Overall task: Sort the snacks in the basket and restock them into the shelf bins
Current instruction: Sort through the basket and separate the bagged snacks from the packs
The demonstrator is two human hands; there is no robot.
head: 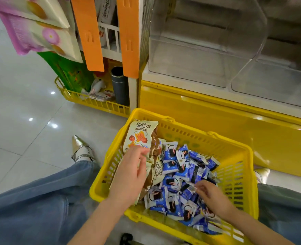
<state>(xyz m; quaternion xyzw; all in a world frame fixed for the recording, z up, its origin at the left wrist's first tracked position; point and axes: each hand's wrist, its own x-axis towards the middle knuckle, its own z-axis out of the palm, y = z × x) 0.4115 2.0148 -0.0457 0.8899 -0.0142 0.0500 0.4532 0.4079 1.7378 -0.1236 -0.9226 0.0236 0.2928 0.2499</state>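
I crouch over the yellow basket (185,137) on the tiled floor, my knees to either side of it. My left hand (131,175) rests on the stack of big cream and brown snack bags (140,137) leaning against the basket's left wall; my fingers are loosely spread with the thumb and forefinger near the edge of the top bag, and I cannot tell whether they actually pinch it. My right hand (210,195) reaches into the heap of small blue and white packets (179,167) filling the right side of the basket, its fingertips closed on the corner of one packet near the middle of the pile. Beyond the basket, on the far right, the clear shelf bins (208,55) sit above a yellow base.
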